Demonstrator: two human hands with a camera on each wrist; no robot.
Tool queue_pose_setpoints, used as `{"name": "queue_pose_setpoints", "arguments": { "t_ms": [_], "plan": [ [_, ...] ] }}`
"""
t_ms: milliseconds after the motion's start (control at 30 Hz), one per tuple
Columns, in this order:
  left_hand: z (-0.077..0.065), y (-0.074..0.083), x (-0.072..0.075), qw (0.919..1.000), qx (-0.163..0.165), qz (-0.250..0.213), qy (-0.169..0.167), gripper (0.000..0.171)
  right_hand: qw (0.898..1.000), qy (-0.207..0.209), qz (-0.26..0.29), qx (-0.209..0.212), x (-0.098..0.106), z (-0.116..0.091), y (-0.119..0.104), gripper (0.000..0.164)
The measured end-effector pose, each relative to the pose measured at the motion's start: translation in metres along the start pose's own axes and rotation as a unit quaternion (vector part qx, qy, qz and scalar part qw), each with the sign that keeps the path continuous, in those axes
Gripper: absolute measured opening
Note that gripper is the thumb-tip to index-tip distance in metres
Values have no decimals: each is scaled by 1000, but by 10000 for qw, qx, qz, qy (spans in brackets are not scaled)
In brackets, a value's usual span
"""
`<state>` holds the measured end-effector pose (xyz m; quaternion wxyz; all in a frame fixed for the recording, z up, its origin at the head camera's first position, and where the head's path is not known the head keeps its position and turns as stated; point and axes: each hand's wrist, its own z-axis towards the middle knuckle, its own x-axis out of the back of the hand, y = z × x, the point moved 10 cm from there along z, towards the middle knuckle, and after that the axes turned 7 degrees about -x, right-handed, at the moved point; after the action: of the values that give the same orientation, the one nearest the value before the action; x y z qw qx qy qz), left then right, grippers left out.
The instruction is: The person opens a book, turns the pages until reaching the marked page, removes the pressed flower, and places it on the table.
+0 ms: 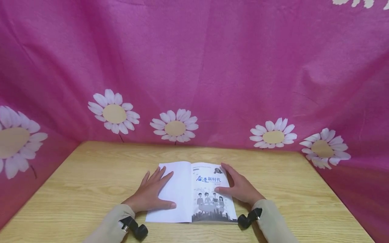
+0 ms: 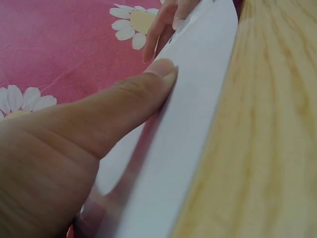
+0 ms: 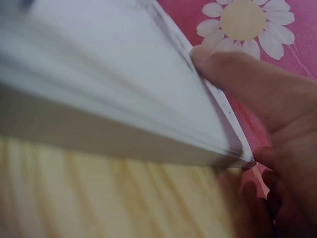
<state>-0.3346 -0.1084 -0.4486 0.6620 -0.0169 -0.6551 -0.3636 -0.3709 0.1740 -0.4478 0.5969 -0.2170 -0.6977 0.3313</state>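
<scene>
An open book (image 1: 209, 189) lies on the wooden table, its printed right page showing blue characters and grey figures above a skyline. The blank white left side (image 1: 177, 189) lies spread under my left hand (image 1: 150, 192), whose straight fingers and thumb rest on it. In the left wrist view the thumb (image 2: 133, 99) presses on the white surface. My right hand (image 1: 241, 187) holds the book's right edge. Its thumb (image 3: 233, 69) is on top of the page in the right wrist view, with the other fingers at the outer edge, partly hidden.
The wooden table (image 1: 91, 182) extends around the book. Behind it hangs a pink cloth (image 1: 212, 67) with large white daisies, which also comes down along both sides. Each sleeve cuff carries a small black camera (image 1: 135, 229).
</scene>
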Motion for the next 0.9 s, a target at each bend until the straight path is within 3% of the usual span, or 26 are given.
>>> {"name": "queue_pose_setpoints", "arguments": {
  "t_ms": [333, 467, 667, 767, 900],
  "plan": [
    [-1, 0, 0, 10000, 45, 29, -68, 109, 9994, -75, -216, 247, -3, 0, -4, 105],
    [0, 1, 0, 9999, 94, 47, -104, 110, 9994, -123, -14, 319, -4, 1, -5, 104],
    [1, 3, 0, 9999, 80, -17, -115, 110, 9929, -188, 1151, 238, 0, 2, -1, 89],
    [2, 2, 0, 10000, -2, 9, -81, 111, 9828, -192, 1773, 472, 6, 1, -4, 68],
    [2, 1, 1, 9999, -70, 35, -85, 111, 9647, -481, 2552, 445, 7, 0, -5, 52]
  ]
}}
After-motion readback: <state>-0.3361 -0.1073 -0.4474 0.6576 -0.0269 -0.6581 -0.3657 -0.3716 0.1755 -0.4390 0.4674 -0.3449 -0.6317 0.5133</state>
